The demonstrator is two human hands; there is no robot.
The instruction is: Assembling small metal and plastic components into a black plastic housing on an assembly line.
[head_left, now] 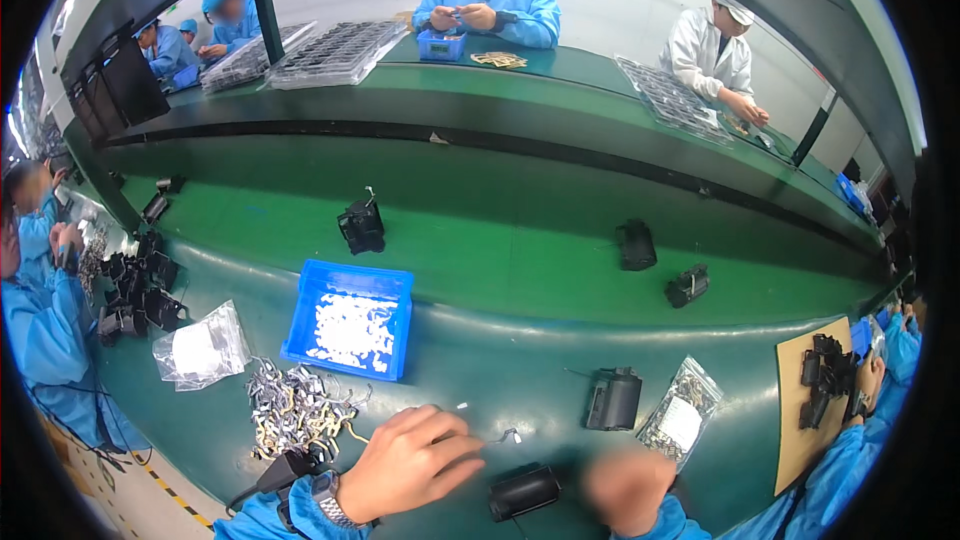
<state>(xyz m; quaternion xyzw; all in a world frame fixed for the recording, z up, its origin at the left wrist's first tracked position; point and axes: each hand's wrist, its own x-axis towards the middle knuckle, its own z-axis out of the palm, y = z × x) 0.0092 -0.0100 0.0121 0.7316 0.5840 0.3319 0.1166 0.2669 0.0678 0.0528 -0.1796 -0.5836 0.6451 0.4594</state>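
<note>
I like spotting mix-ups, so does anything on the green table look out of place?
Maybe one thing: a tiny white piece lies alone on the green table, near the left hand, while similar-looking white pieces sit together in the blue bin.

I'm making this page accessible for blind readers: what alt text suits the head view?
The person's left hand and blurred right hand are over a green workbench, a black part lying between them. Also on it are a pile of small cable-like pieces and a blue bin of white pieces, with other people in blue or white workwear around.
</note>
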